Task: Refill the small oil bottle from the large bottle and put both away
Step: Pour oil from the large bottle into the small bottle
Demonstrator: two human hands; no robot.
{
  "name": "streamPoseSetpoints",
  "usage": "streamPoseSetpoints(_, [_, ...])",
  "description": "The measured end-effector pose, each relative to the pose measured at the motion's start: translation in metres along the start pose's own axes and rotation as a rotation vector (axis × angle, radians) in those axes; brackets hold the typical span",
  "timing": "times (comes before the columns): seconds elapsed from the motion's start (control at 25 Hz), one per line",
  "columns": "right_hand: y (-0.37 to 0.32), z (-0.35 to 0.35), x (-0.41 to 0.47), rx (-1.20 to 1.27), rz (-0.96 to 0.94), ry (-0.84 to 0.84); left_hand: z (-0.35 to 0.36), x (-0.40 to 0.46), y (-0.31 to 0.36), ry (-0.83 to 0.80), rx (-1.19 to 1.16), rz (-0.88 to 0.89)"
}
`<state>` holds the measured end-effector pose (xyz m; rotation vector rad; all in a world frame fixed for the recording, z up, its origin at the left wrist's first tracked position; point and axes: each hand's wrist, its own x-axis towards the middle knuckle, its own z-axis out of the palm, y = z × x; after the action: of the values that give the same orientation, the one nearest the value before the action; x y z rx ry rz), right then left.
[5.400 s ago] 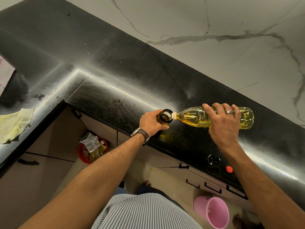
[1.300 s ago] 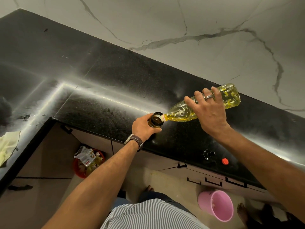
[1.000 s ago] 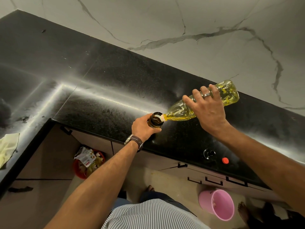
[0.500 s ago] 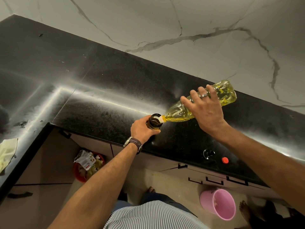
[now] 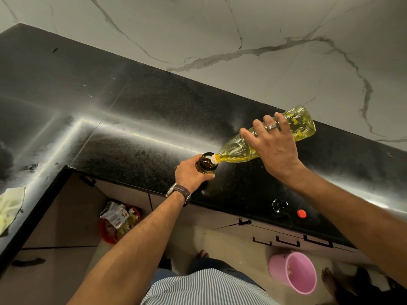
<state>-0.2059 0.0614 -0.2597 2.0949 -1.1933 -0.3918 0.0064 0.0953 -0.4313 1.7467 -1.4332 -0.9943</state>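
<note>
The small dark amber oil bottle (image 5: 206,162) stands upright near the front edge of the black counter (image 5: 143,111), its mouth uncovered. My left hand (image 5: 191,175) grips its body from the near side. The large clear bottle of yellow oil (image 5: 237,150) is tilted, base raised to the upper right, and its neck rests at the small bottle's mouth. My right hand (image 5: 275,146) grips the large bottle round its middle from above. A dark round cap (image 5: 279,205) and a small red cap (image 5: 301,213) lie on the counter to the right.
A marble wall (image 5: 242,40) backs the counter. A yellow cloth (image 5: 11,205) lies at the left edge. Below are drawers with black handles (image 5: 286,241), a red bin of rubbish (image 5: 119,223) and a pink bucket (image 5: 295,274) on the floor.
The large bottle's base has risen from nearly level to a steeper tilt over the last seconds. Both hands keep their grips, and the small bottle has stayed in place.
</note>
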Motion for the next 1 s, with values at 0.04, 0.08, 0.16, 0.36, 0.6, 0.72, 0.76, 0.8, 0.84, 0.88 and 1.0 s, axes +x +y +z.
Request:
streamPoseSetpoints(0.04, [0.0009, -0.0006, 0.0006, 0.004, 0.005, -0.002, 0.0001, 0.0, -0.0001, -0.001, -0.001, -0.002])
streamPoseSetpoints(0.08, [0.0016, -0.001, 0.0012, 0.006, 0.01, -0.004, 0.0, -0.0003, -0.0002, -0.003, -0.001, -0.004])
streamPoseSetpoints(0.16, [0.002, -0.0019, 0.0025, 0.001, 0.016, 0.0, -0.0004, -0.0006, 0.0, -0.006, 0.0, -0.006])
streamPoseSetpoints(0.36, [0.0023, -0.003, 0.0031, -0.004, 0.011, 0.002, -0.0005, -0.0006, 0.0013, -0.01, 0.005, -0.01])
streamPoseSetpoints(0.6, [0.0032, 0.0002, -0.0001, 0.01, 0.019, 0.015, 0.0006, 0.0004, -0.0004, -0.016, 0.013, -0.009])
streamPoseSetpoints(0.72, [0.0045, 0.0003, 0.0, 0.026, 0.025, 0.02, 0.0002, 0.0007, -0.001, -0.01, 0.017, 0.002])
streamPoseSetpoints(0.76, [0.0051, -0.0003, 0.0003, 0.029, 0.031, 0.018, 0.0004, 0.001, -0.0013, -0.009, 0.019, 0.004])
streamPoseSetpoints(0.8, [0.005, -0.0003, 0.0006, 0.031, 0.035, 0.016, 0.0007, 0.0011, -0.0018, -0.009, 0.02, 0.005])
streamPoseSetpoints(0.84, [0.0043, 0.0002, 0.0007, 0.033, 0.037, 0.015, 0.0009, 0.0012, -0.0021, -0.01, 0.021, 0.005])
streamPoseSetpoints(0.88, [0.0031, 0.001, 0.0005, 0.039, 0.036, 0.011, 0.0012, 0.0012, -0.0023, -0.01, 0.02, 0.006])
streamPoseSetpoints(1.0, [-0.0006, 0.0036, -0.0009, 0.054, 0.033, -0.009, 0.0014, 0.0014, -0.0028, -0.012, 0.011, 0.005])
